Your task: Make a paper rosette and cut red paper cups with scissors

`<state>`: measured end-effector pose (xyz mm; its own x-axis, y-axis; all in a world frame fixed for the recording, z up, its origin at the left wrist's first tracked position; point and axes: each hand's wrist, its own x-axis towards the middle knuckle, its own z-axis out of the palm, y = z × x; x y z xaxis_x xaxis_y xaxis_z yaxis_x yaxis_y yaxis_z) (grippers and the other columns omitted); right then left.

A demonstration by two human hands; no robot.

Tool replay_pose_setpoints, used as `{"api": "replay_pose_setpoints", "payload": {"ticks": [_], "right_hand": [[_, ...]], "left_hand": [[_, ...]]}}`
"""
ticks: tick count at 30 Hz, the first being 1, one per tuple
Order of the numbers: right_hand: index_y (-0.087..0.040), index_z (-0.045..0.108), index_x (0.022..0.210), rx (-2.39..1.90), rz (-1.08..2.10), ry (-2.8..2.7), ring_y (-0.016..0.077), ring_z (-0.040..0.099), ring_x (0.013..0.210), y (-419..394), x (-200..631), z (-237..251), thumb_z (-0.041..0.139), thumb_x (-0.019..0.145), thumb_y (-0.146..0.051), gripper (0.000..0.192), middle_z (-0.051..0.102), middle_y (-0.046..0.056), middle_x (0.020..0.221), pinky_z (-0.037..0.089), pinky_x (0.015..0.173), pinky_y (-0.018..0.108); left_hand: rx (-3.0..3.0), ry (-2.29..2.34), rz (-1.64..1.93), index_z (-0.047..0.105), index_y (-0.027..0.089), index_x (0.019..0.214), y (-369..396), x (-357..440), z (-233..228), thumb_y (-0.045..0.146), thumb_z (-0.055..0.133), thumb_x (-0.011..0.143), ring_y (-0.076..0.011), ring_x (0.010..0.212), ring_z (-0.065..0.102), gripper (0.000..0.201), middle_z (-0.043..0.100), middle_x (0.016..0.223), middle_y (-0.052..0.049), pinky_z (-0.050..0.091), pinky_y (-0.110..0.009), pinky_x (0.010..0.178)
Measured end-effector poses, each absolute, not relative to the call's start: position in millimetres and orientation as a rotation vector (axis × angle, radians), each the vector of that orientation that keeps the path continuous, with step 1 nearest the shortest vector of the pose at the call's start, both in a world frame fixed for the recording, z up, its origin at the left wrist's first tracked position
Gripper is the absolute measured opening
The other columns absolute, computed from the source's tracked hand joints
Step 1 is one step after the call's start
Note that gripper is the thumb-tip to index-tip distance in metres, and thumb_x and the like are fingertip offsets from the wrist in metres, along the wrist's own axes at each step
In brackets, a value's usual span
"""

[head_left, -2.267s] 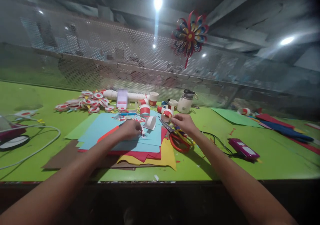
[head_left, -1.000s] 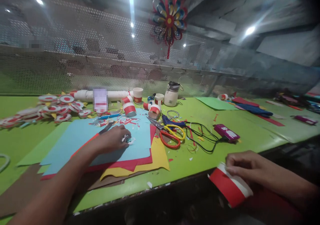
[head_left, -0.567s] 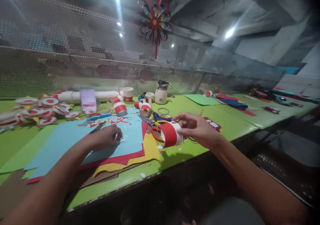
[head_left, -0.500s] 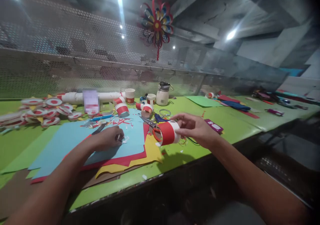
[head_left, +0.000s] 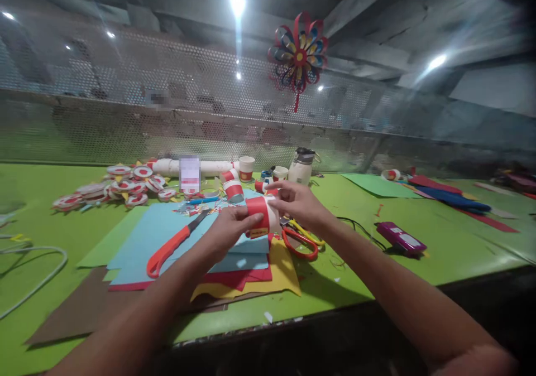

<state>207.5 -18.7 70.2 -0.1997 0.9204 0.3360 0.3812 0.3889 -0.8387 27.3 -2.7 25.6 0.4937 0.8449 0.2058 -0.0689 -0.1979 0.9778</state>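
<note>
A red and white paper cup [head_left: 258, 213] lies on its side in the air between my two hands, above the coloured sheets. My left hand [head_left: 234, 228] grips its left end, thumb across the red band. At the white end, the fingers of my right hand [head_left: 296, 204] are closed on the cup. Beneath my hands is a stack of paper with a light blue sheet [head_left: 138, 242] on top. Orange-handled scissors [head_left: 302, 247] rest just right of the cup, their blades mostly hidden. A knife with an orange handle [head_left: 167, 249] lies on the blue paper, left of my left hand.
Red and white paper rounds [head_left: 121, 186] are heaped at the left. Behind stand a paper cup [head_left: 247, 169] and a pale jug [head_left: 300, 168]. A purple device [head_left: 401, 239] with a cord lies to the right. The table's front edge [head_left: 251, 331] runs below my arms.
My left hand has risen from the blue paper and taken hold of the cup's left end. My right hand still holds the cup. The view has swung left.
</note>
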Motion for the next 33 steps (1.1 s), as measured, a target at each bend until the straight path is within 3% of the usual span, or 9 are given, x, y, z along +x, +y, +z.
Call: {"api": "replay_pose_setpoints", "payload": {"ticks": [3, 6, 10, 12, 15, 20, 24, 29, 33], "right_hand": [[-0.012, 0.058, 0.102, -1.290, 0.645, -1.737, 0.0137, 0.056, 0.059, -16, 224, 71, 0.053, 0.084, -0.039, 0.033, 0.060, 0.003, 0.070, 0.045, 0.056, 0.028], [-0.013, 0.060, 0.098, -1.649, 0.163, -2.037, 0.0165, 0.058, 0.071, -34, 256, 61, 0.034, 0.093, -0.040, 0.038, 0.063, 0.008, 0.082, 0.045, 0.064, 0.030], [-0.014, 0.064, 0.076, -1.827, 0.090, -2.268, 0.0254, 0.057, 0.084, -59, 278, 33, 0.058, 0.080, -0.028, 0.016, 0.064, 0.012, 0.081, 0.041, 0.073, 0.035], [-0.013, 0.064, 0.080, -1.900, 0.043, -2.310, 0.0302, 0.053, 0.092, -61, 276, 20, 0.058, 0.078, -0.022, 0.011, 0.063, 0.016, 0.087, 0.038, 0.078, 0.037], [-0.012, 0.061, 0.100, -1.978, 0.042, -2.331, 0.0307, 0.054, 0.092, -55, 268, 10, 0.051, 0.080, -0.016, 0.023, 0.062, 0.018, 0.095, 0.037, 0.074, 0.036], [-0.019, 0.053, 0.120, -1.984, 0.230, -2.344, 0.0275, 0.059, 0.089, -35, 266, 15, 0.060, 0.075, -0.025, 0.046, 0.064, 0.013, 0.103, 0.039, 0.066, 0.030], [-0.013, 0.051, 0.123, -1.999, 0.391, -2.282, 0.0238, 0.061, 0.079, -29, 273, 28, 0.064, 0.071, -0.035, 0.058, 0.066, 0.012, 0.099, 0.043, 0.059, 0.028], [-0.017, 0.056, 0.114, -1.658, 0.998, -1.767, 0.0179, 0.056, 0.059, -62, 275, 49, 0.059, 0.074, -0.038, 0.045, 0.061, 0.003, 0.072, 0.045, 0.055, 0.030], [-0.027, 0.061, 0.097, -1.135, 1.208, -1.625, 0.0227, 0.059, 0.079, -102, 261, 46, 0.058, 0.073, -0.033, 0.025, 0.060, 0.005, 0.085, 0.050, 0.074, 0.036]], "left_hand": [[1.162, 0.676, 1.042, 0.071, 0.010, 0.083, 5, 20, 23, 0.028, 0.073, 0.065, -0.0210, 0.074, 0.065, 0.026, 0.071, 0.080, -0.011, 0.048, -0.033, 0.073], [1.000, 0.656, 1.133, 0.068, 0.009, 0.083, 14, 8, 26, 0.016, 0.075, 0.061, -0.0199, 0.075, 0.066, 0.024, 0.072, 0.083, -0.011, 0.050, -0.032, 0.074], [0.884, 0.706, 1.182, 0.065, 0.010, 0.077, 21, 1, 29, 0.007, 0.069, 0.066, -0.0156, 0.068, 0.065, 0.012, 0.070, 0.076, -0.006, 0.052, -0.026, 0.064], [0.812, 0.708, 1.188, 0.064, 0.009, 0.079, 21, 1, 30, 0.004, 0.063, 0.070, -0.0156, 0.068, 0.065, 0.010, 0.069, 0.078, -0.008, 0.054, -0.028, 0.065], [0.684, 0.701, 1.206, 0.064, 0.007, 0.081, 19, 4, 32, 0.003, 0.056, 0.075, -0.0153, 0.067, 0.065, 0.011, 0.069, 0.077, -0.009, 0.056, -0.029, 0.065], [0.576, 0.710, 1.299, 0.061, 0.008, 0.074, 22, 1, 34, 0.002, 0.054, 0.076, -0.0149, 0.066, 0.064, 0.009, 0.067, 0.075, -0.009, 0.057, -0.030, 0.065], [0.570, 0.702, 1.343, 0.061, 0.008, 0.070, 28, -4, 33, 0.001, 0.053, 0.076, -0.0151, 0.063, 0.063, 0.011, 0.066, 0.072, -0.010, 0.056, -0.030, 0.063], [0.629, 0.655, 1.374, 0.063, 0.008, 0.071, 24, -9, 36, 0.004, 0.059, 0.073, -0.0160, 0.064, 0.064, 0.006, 0.067, 0.075, -0.010, 0.054, -0.029, 0.063], [0.715, 0.594, 1.453, 0.063, 0.009, 0.071, 19, -7, 39, 0.008, 0.064, 0.071, -0.0147, 0.062, 0.063, 0.002, 0.067, 0.070, -0.006, 0.053, -0.028, 0.063]]}}
